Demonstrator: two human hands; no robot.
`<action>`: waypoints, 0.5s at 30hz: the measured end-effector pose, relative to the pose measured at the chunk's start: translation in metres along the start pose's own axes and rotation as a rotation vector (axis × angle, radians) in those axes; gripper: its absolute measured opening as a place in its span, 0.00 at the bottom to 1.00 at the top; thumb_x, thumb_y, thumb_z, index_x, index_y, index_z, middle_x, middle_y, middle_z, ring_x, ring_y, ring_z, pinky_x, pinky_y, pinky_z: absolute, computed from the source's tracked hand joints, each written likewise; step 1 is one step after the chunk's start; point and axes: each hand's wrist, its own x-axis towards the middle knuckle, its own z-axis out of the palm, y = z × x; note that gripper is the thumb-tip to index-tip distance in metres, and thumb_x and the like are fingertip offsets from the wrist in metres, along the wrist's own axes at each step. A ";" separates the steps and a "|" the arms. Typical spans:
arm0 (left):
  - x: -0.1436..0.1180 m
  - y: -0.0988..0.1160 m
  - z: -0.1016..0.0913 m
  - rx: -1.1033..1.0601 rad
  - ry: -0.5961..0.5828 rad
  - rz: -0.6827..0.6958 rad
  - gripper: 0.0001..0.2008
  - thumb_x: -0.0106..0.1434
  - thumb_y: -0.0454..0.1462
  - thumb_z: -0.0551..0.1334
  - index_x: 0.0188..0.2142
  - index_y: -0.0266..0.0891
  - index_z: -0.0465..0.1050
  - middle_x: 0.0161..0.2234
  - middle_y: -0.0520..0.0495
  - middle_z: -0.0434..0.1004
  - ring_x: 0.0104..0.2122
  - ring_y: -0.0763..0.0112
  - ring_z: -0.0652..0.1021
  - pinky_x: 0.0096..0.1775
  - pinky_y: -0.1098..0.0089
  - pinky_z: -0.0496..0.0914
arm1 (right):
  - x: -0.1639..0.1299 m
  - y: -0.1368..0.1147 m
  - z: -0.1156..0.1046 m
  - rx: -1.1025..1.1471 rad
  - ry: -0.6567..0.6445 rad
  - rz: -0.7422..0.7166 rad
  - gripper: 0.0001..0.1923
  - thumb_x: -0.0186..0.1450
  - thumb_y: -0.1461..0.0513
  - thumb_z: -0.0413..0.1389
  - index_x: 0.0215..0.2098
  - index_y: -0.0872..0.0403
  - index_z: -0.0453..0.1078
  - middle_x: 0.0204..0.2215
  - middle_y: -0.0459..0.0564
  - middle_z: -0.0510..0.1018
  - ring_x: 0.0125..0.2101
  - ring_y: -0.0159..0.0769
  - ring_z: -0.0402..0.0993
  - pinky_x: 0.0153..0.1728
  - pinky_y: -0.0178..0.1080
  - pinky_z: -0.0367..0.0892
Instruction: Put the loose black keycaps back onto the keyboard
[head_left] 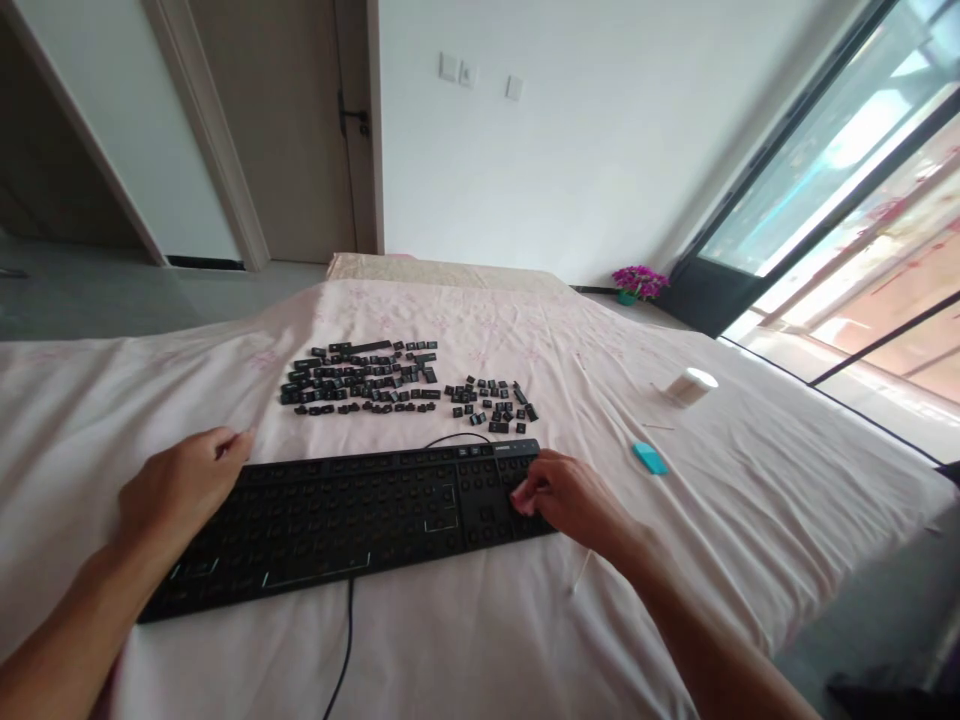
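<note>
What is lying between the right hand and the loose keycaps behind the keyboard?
Nothing visible: the right hand rests on the black stripped keyboard's right end, and only bare pink sheet and a loop of cable separate it from the small black keycaps.

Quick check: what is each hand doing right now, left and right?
Left hand: loosely curled, holding nothing, resting at the left end of the keyboard.
Right hand: fingertips pinched at the keyboard's right end; any held thing cannot be told.

Loose keycaps [375, 375] behind the keyboard [352, 515], eraser [649, 457] to its right.
</note>
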 end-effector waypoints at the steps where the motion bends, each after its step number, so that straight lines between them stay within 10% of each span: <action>1: 0.001 0.000 0.001 -0.002 -0.016 0.005 0.34 0.62 0.59 0.35 0.40 0.46 0.73 0.40 0.45 0.75 0.32 0.63 0.71 0.29 0.73 0.59 | -0.002 0.004 -0.005 -0.036 -0.002 0.048 0.10 0.54 0.71 0.54 0.21 0.52 0.72 0.27 0.45 0.75 0.28 0.31 0.73 0.30 0.32 0.62; 5: 0.004 0.000 0.004 0.015 -0.047 -0.026 0.34 0.62 0.59 0.35 0.43 0.47 0.72 0.42 0.45 0.74 0.35 0.60 0.73 0.30 0.71 0.60 | -0.003 0.001 -0.015 0.017 0.136 0.076 0.07 0.57 0.68 0.55 0.27 0.52 0.74 0.31 0.47 0.76 0.33 0.34 0.74 0.34 0.33 0.64; 10: 0.006 0.001 0.005 0.039 -0.052 -0.039 0.33 0.62 0.59 0.35 0.44 0.48 0.72 0.43 0.44 0.74 0.36 0.58 0.74 0.31 0.70 0.62 | -0.012 -0.020 0.002 0.126 -0.096 -0.146 0.17 0.53 0.74 0.50 0.32 0.51 0.75 0.36 0.45 0.76 0.35 0.31 0.74 0.35 0.31 0.63; 15: 0.006 0.001 0.007 0.042 -0.031 -0.040 0.30 0.63 0.57 0.39 0.43 0.48 0.73 0.43 0.44 0.75 0.34 0.59 0.73 0.29 0.70 0.60 | -0.028 -0.002 -0.015 -0.035 -0.194 -0.009 0.11 0.52 0.73 0.51 0.22 0.53 0.72 0.29 0.44 0.77 0.30 0.30 0.74 0.31 0.31 0.62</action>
